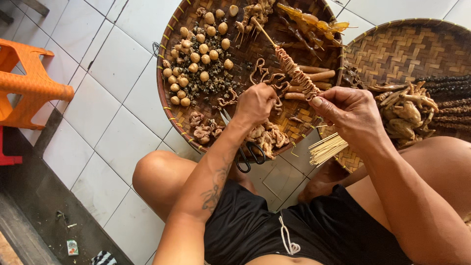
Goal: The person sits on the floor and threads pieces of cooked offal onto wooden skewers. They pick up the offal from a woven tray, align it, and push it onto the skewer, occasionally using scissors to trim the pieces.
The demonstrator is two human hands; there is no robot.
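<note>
White floor tiles are carrying a woven tray [171, 105]. Right hand [351, 113] is pinching a loaded skewer [294, 73]; left hand [255, 103] is closing on an intestine piece [274, 88], threading it onto the skewer seemingly underway.

Bare arms, black shorts, one tattooed forearm

The person wears black shorts [314, 230] of a soft, slightly creased fabric, with a white drawstring [287, 238] that ends in a loop at the front of the waistband. Both arms are bare, with no sleeves, and no watch or rings show. The left forearm carries a dark tattoo [216, 184] of curling lines running along its length toward the elbow. The knees and thighs below the shorts are bare too.
</note>
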